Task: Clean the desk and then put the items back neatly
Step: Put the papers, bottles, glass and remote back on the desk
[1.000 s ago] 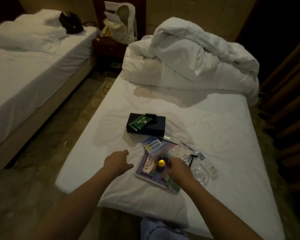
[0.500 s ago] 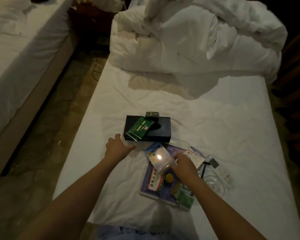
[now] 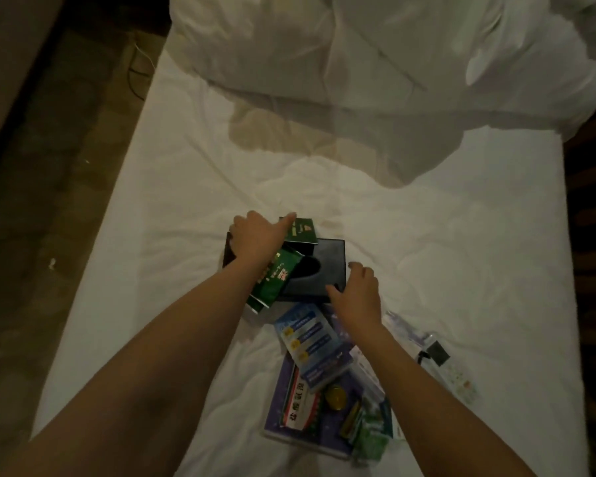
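Note:
A black tissue box (image 3: 327, 266) lies on the white bed sheet (image 3: 427, 253). One green packet (image 3: 276, 277) leans across its top and a second green packet (image 3: 301, 230) sits at its far edge. My left hand (image 3: 258, 239) grips the box's far left end, thumb by the second packet. My right hand (image 3: 358, 290) grips its near right corner, thumb on the front edge. Nearer me lie a blue-white packet (image 3: 310, 335), a purple book (image 3: 283, 414), a round yellow tin (image 3: 336, 397) and small green sachets (image 3: 372, 438).
A black plug adapter (image 3: 436, 352) and a white remote (image 3: 461, 380) lie right of the pile. A crumpled white duvet (image 3: 393, 63) fills the bed's far end. Dark floor (image 3: 49, 201) with a cable runs along the left, dark wood on the right.
My right hand let go of the blue-white packet and reached to the box's near right corner. My left hand moved from the box's front to its far left end. The view tilted down.

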Motion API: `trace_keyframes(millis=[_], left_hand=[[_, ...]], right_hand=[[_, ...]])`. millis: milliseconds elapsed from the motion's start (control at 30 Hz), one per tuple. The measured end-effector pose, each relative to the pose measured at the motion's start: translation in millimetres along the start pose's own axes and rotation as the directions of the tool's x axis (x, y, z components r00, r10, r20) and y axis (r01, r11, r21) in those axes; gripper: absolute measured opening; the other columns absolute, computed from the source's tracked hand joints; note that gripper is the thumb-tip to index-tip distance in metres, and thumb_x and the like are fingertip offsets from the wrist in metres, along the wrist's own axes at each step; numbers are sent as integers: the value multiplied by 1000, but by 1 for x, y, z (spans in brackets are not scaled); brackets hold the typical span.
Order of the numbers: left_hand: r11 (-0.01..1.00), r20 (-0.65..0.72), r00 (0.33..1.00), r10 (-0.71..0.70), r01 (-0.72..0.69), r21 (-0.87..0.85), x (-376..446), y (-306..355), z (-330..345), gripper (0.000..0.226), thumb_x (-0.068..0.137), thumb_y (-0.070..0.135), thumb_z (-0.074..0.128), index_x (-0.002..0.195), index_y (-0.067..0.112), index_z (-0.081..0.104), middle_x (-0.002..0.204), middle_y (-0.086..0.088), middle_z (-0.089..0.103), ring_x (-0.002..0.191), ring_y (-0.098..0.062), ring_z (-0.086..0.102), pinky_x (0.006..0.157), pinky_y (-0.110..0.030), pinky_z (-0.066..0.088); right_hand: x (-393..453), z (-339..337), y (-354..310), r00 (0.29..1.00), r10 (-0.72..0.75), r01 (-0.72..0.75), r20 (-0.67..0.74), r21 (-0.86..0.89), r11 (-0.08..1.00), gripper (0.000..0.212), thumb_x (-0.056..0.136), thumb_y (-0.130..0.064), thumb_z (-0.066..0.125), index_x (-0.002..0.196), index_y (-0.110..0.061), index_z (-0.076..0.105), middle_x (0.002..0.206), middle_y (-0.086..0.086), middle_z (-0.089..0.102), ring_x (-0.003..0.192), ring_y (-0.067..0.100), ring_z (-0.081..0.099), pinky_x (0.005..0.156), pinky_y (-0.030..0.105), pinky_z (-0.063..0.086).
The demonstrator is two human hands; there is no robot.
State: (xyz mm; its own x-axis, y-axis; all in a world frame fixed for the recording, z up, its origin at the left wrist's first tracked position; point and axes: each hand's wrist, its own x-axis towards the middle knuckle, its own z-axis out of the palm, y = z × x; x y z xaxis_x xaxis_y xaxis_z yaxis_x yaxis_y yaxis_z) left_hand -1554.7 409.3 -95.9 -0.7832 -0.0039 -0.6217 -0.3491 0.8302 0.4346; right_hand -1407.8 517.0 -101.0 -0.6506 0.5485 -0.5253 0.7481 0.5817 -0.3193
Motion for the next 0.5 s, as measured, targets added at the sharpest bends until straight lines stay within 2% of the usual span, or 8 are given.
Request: trace_keyframes(millis=[133,300,400,500], left_hand=[[975,48,999,13,-23,220,21,8,34,92,78,74,49,136,3,38,144,-20,31,134,-35,25,107,-46,25],[963,-44,999,8,4,270,33,-13,62,77,80,65,56,129,7,44,137,-19,34,130,-35,26,104,-45,25],[974,-30,998,49,-41,222,39,-16,67,60,81,55,62,125,16,51,134,-15,37,129,-34,26,104,-46,23],[998,-41,998,57,-56,26,42,-16,69,40,85,43,62,119,23,55,133,-9,43,128,-30,28,102,-43,22]], right_hand=[[27,16,-6,1000,5,-6,-18,-34,999,70,88,-35,64,143,-10,28,141,13,34,126,30,35,99,41,37],[42,42,-4,998,64,-64,-11,-2,998,88,87,-43,63,150,-9,12,147,15,26,131,32,30,104,44,34],[47,54,-7,987,158,-150,-38,173,973,92,85,-43,66,150,-8,12,147,15,27,132,31,30,105,42,32],[51,64,-10,964,264,-238,-37,319,917,92,84,-43,67,149,-7,14,148,15,29,134,31,30,106,41,29]])
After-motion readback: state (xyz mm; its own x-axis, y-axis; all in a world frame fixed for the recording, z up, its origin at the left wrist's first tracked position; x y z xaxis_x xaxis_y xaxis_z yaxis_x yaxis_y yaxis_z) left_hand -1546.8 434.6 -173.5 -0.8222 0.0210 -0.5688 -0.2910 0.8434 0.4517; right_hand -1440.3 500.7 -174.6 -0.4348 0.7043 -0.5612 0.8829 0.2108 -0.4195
